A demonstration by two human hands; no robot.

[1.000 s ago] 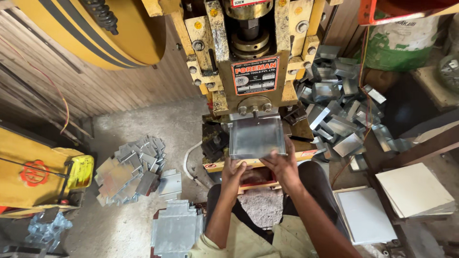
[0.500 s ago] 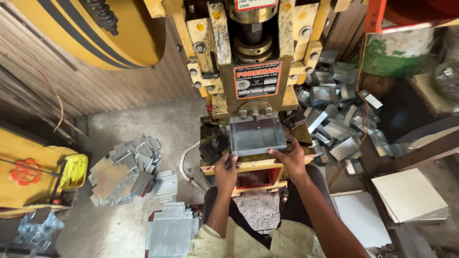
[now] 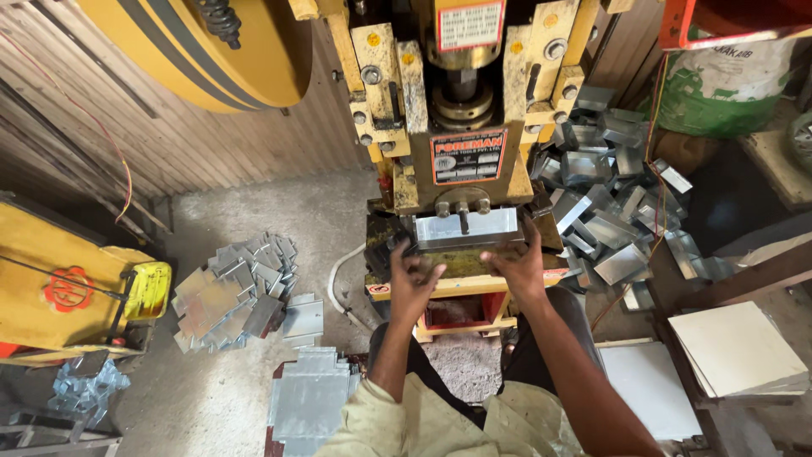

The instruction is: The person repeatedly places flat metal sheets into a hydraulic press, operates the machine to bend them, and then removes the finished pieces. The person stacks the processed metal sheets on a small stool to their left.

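At nine o'clock lies a pile of flat metal blanks (image 3: 237, 292) on the floor. At centre, the left hand (image 3: 412, 278) and right hand (image 3: 518, 264) each clamp fingers on an end of the metal sheet (image 3: 465, 227), which sits under the yellow press (image 3: 457, 101), long axis running nine to three, both hands equally near. Formed pieces (image 3: 609, 211) heap at two o'clock.

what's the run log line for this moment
left hand: on sheet left edge | right hand: on right edge | sheet: under press ram
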